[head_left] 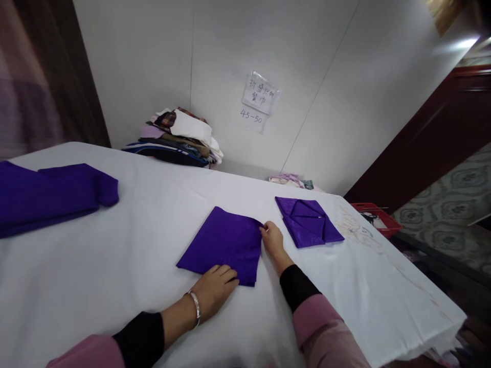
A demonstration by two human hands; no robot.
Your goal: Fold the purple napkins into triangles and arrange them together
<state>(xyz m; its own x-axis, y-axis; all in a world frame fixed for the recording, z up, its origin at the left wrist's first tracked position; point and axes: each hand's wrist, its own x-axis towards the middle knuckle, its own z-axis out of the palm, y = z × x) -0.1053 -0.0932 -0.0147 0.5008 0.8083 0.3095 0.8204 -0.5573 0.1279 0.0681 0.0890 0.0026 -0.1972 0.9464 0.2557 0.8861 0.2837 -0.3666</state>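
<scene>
A folded purple napkin (226,240) lies on the white-covered table in front of me. My left hand (218,289), with a silver bangle at the wrist, rests palm down on its near edge, fingers lying over the fabric. At the napkin's right corner, my right hand (272,238) pinches the edge between thumb and fingers, lifting it slightly. Just right of that hand is a second purple napkin (310,222), folded into a flat shape with crossing flaps. More purple cloth (57,194) lies in a layered pile at the left of the table.
A stack of folded clothes (180,135) stands at the table's back edge against the wall. Smaller folded fabrics (289,180) lie farther right. A handwritten sign (261,93) hangs on the wall. Beyond the table's right edge is a red basket (387,225).
</scene>
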